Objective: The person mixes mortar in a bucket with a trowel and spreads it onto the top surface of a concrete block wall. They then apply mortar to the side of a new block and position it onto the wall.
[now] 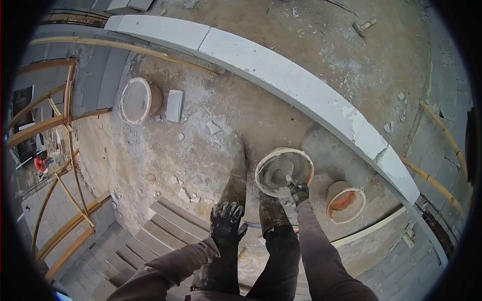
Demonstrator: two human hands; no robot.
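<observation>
My right hand (299,191), in a dark glove, is closed round the handle of a trowel (286,170). The trowel's blade dips into wet grey mortar in a round bucket (258,173) in front of my right leg. My left hand (227,219), in a dark, mortar-smeared glove, rests on my left knee with its fingers spread and holds nothing. To the right of the mortar bucket stands a smaller bucket (362,203) with a reddish inside.
A low wall of white blocks (281,75) curves across in front. Another bucket (148,103) and a loose block (174,106) stand at the left. Stacked blocks (170,228) lie beside my left leg. A hammer (359,30) lies beyond the wall. A person (41,163) is far left.
</observation>
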